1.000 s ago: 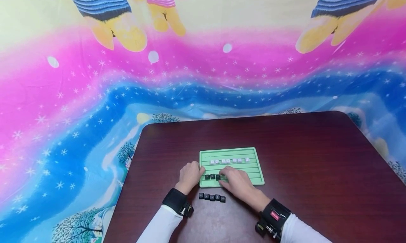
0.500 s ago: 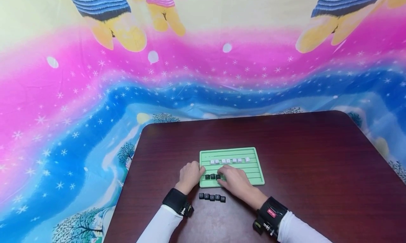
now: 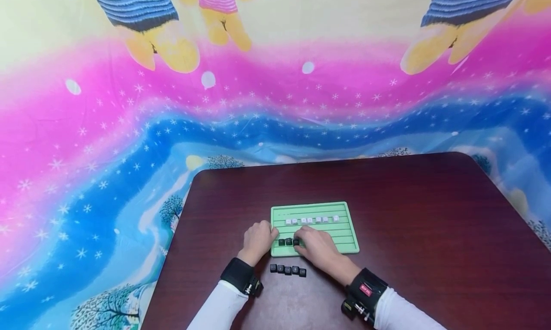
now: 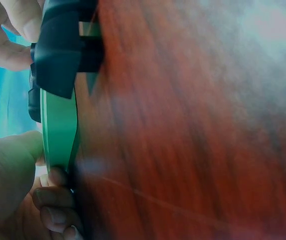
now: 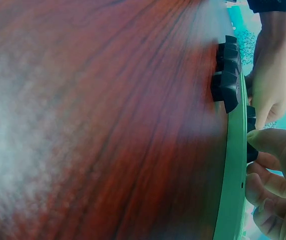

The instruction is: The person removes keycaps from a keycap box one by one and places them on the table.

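A light green grooved tray (image 3: 344, 244) lies on the table, with a row of white keycaps (image 3: 303, 221) across its upper part. My left hand (image 3: 257, 241) grips the tray's left edge, thumb at the rim and the other fingers curled against its side in the left wrist view. Low on the tray, three black keycaps stand side by side. The rightmost black keycap (image 3: 296, 242) is pinched between thumb and fingers of my right hand (image 3: 319, 249); in the right wrist view the thumb (image 5: 270, 140) presses its near face.
Several more black keycaps (image 3: 288, 270) sit in a slightly uneven row on the dark red-brown table (image 3: 413, 215), just in front of the tray. A colourful printed cloth (image 3: 275, 95) hangs behind the table's far edge.
My right hand has shifted slightly left, closer in on the rightmost black keycap. The left hand keeps its place at the tray's edge.
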`<state>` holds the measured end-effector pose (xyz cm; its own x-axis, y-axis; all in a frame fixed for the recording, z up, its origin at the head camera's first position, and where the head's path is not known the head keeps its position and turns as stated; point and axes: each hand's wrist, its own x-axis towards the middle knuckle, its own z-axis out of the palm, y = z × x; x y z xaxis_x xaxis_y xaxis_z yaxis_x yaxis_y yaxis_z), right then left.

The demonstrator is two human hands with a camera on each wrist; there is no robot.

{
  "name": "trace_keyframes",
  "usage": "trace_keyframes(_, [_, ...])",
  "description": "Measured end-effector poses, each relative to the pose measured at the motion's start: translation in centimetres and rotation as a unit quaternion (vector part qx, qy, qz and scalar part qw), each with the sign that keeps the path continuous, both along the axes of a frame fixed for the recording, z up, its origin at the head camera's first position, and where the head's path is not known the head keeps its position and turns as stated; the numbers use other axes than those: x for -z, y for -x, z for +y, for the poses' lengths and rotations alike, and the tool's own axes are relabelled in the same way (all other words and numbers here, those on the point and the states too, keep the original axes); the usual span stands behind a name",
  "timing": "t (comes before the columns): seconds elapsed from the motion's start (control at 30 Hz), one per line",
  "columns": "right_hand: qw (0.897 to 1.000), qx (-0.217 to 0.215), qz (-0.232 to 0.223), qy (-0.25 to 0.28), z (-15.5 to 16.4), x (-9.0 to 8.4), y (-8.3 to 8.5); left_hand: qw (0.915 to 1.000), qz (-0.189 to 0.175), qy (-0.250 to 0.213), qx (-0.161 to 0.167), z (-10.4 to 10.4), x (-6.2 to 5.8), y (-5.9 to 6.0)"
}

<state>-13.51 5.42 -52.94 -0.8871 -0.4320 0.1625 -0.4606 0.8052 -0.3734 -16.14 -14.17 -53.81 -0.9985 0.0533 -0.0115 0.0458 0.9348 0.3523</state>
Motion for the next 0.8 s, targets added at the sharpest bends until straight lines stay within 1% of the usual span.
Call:
trace_keyframes(0.37, [1.000,-0.008,0.005,-0.013,-0.07,0.21,-0.03,1.0000,0.004,0.002,0.003,0.02,-0.14,-0.13])
trace_keyframes(0.8, [1.000,-0.009,0.006,-0.009,-0.04,0.12,-0.09,0.9999,0.011,0.000,-0.001,0.02,0.11,-0.12])
